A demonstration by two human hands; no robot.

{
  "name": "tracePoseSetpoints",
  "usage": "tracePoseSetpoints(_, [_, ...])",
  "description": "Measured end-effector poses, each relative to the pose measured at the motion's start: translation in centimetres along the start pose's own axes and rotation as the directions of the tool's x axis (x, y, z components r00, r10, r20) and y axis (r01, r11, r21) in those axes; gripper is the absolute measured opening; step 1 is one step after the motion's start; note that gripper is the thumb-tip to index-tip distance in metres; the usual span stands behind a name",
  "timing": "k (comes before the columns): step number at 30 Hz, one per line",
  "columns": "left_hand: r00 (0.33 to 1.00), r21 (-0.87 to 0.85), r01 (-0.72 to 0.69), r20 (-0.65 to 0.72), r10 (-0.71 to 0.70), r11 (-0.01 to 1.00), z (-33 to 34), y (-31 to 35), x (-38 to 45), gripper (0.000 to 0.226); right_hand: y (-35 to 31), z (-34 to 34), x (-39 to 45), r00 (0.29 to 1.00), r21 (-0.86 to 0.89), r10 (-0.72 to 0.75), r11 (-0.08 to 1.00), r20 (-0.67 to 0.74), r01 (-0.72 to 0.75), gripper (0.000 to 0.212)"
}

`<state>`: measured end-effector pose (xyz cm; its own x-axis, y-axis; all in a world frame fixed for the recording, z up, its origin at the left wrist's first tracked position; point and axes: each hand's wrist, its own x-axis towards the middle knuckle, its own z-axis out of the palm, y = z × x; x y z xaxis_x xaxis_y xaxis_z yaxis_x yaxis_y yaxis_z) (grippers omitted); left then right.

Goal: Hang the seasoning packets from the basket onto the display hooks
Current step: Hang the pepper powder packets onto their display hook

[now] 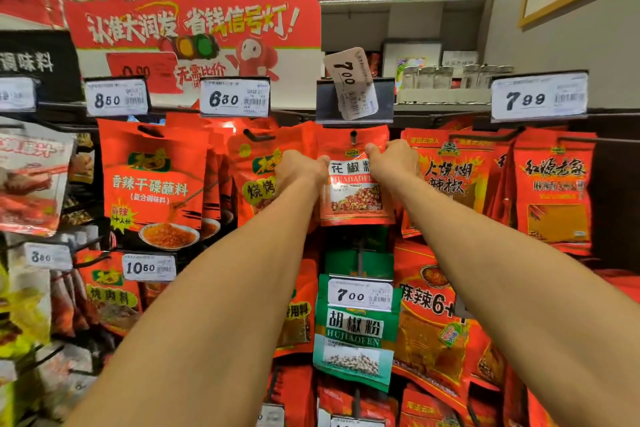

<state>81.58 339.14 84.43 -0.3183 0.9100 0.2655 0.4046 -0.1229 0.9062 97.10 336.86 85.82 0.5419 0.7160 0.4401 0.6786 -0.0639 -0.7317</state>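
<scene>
A red seasoning packet [355, 196] with a white label hangs at the middle of the top row, its punch hole on a display hook [353, 136]. My left hand [301, 172] grips the packet's left edge. On the right, my right hand [393, 159] pinches its top right corner. Both arms reach up from below. The hook's price holder [355, 100] sits just above, with a loose 7.00 tag tilted in it. The basket is out of view.
Red packets hang on neighbouring hooks left [152, 184] and right [450, 177]. A green pepper packet [356, 333] hangs directly below. Price tags stick out above each hook. A red promotional sign [194, 38] stands over the rack, and a shelf with jars [450, 80] lies behind.
</scene>
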Motion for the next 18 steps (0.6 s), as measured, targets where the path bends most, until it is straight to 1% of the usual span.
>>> tracePoseSetpoints(3, [0.999, -0.04, 0.03, 0.031, -0.029, 0.999, -0.1, 0.1, -0.2, 0.049, -0.1, -0.7, -0.1, 1.0, -0.055, 0.003, 0.998, 0.017, -0.002, 0.049])
tracePoseSetpoints(5, [0.997, -0.085, 0.025, 0.081, -0.018, 0.996, -0.4, -0.3, -0.7, 0.044, 0.5, -1.7, -1.0, 0.998, -0.075, -0.003, 0.997, 0.065, 0.008, 0.053])
tracePoseSetpoints(7, [0.991, -0.16, 0.001, 0.136, 0.021, 0.987, -1.2, -0.7, -1.8, 0.032, 1.4, -2.9, -2.2, 0.995, -0.088, -0.028, 0.995, 0.094, 0.036, 0.048])
tracePoseSetpoints(8, [0.985, -0.186, -0.02, 0.164, 0.051, 0.982, -1.8, -1.1, -2.4, 0.027, 1.9, -3.7, -3.1, 0.997, -0.083, -0.043, 0.995, 0.07, 0.049, 0.042])
tracePoseSetpoints(9, [0.978, -0.202, -0.042, 0.19, 0.081, 0.979, -2.6, -1.4, -3.1, 0.024, 2.2, -4.6, -4.1, 0.999, -0.06, -0.047, 0.997, 0.018, 0.048, 0.036])
tracePoseSetpoints(11, [0.965, -0.26, -0.06, 0.23, 0.122, 0.964, -4.5, -2.0, -4.9, 0.016, 2.8, -6.3, -6.2, 0.996, 0.047, -0.039, 0.998, -0.074, 0.042, 0.029])
tracePoseSetpoints(12, [0.956, -0.31, -0.049, 0.26, 0.134, 0.95, -5.6, -2.2, -5.7, 0.012, 3.0, -7.1, -7.3, 0.997, 0.148, -0.025, 0.988, -0.068, 0.035, 0.026])
tracePoseSetpoints(13, [0.943, -0.362, -0.031, 0.298, 0.147, 0.932, -6.8, -2.3, -6.6, 0.013, 2.9, -7.9, -8.6, 1.0, 0.269, -0.007, 0.963, -0.02, 0.012, 0.023])
tracePoseSetpoints(15, [0.899, -0.422, 0.001, 0.398, 0.184, 0.906, -9.1, -2.6, -8.4, 0.02, 2.9, -9.6, -11.5, 0.993, 0.487, 0.002, 0.871, 0.122, -0.062, 0.019])
tracePoseSetpoints(16, [0.874, -0.437, 0.013, 0.442, 0.202, 0.9, -10.2, -2.9, -9.3, 0.022, 3.0, -10.4, -13.1, 0.983, 0.558, -0.014, 0.825, 0.185, -0.093, 0.016])
tracePoseSetpoints(18, [0.836, -0.454, 0.048, 0.506, 0.213, 0.89, -11.9, -4.0, -10.9, 0.02, 3.5, -11.7, -16.2, 0.965, 0.638, -0.028, 0.755, 0.261, -0.15, 0.012])
